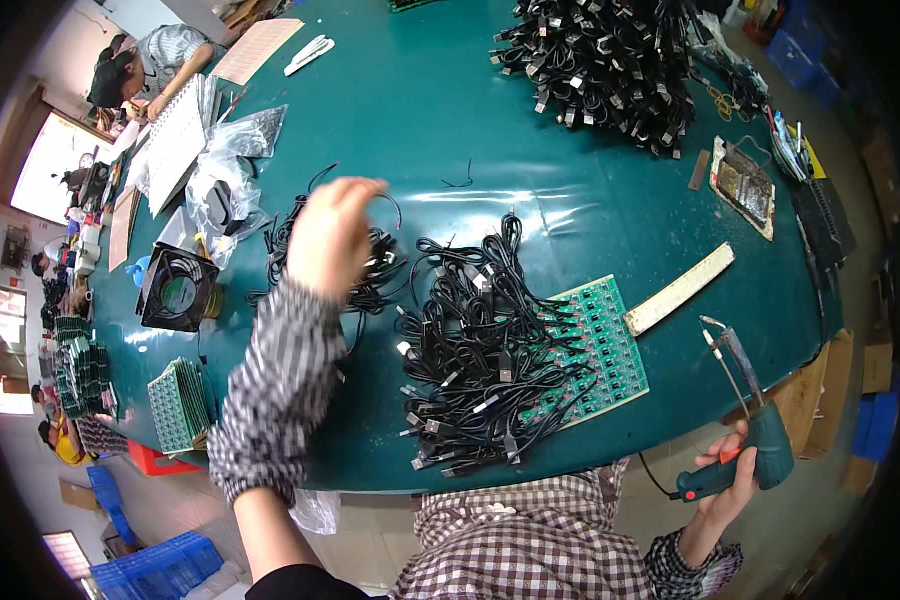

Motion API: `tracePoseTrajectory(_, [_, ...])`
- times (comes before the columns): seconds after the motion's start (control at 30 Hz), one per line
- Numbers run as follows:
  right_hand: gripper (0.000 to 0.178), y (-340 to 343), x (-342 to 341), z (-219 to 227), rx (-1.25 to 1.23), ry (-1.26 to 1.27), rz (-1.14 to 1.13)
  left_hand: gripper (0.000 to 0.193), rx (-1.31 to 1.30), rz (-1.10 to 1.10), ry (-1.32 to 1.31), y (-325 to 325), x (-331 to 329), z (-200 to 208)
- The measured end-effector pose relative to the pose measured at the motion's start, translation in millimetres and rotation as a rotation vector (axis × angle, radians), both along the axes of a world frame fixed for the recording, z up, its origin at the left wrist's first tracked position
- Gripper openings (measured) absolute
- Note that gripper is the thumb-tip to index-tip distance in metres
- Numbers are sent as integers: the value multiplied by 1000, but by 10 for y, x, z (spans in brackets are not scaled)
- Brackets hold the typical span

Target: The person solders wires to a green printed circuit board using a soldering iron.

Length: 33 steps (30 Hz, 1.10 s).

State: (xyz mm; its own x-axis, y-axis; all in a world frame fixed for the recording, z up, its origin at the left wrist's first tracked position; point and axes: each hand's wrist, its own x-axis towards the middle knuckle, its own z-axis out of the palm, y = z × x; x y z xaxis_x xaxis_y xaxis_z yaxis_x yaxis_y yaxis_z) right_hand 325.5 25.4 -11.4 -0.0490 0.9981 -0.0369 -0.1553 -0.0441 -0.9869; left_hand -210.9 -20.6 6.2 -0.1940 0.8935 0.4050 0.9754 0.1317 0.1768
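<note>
My left hand (330,240) is raised over a loose heap of black cables (375,285) left of centre. Its fingers are pinched together at a thin black cable (394,204), whose stripped end curves down to the right; the grip itself is partly hidden. My right hand (727,478) grips a green soldering gun (771,447) off the table's front right edge, its tip pointing up. Between the hands lies a green circuit board panel (610,350), with many black USB cables (470,350) fanning left from its rows of small boards.
A pale strip (680,290) touches the panel's right side. Beyond it sits a soldering tray (745,188). A big bundle of USB cables (600,70) lies at the back. Left stand a small fan (178,288) and stacked circuit panels (178,405). Another person (150,70) works at the far left.
</note>
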Motion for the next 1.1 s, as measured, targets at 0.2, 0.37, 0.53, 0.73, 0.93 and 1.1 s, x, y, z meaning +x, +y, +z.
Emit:
tracePoseTrajectory(0.2, [46,-17,-55,-20,2,2,20,35,-356,-246,120,284,-638,-216])
tracePoseTrajectory(0.37, [47,2,-6,-40,-28,-10,-64,20,-329,-353,-113,320,-526,-195])
tracePoseTrajectory(0.53, [49,21,-44,-55,-61,24,-51,17,-246,-404,-376,406,-376,-153])
tracePoseTrajectory(0.73, [51,7,-24,-88,-82,44,-43,13,-52,-396,-479,502,-15,289])
tracePoseTrajectory(0.93, [50,-43,-30,-98,-122,63,-41,13,-1,-443,-345,526,589,643])
tracePoseTrajectory(1.1, [53,-117,1,-97,-160,72,-40,14,-27,-411,-291,389,1108,761])
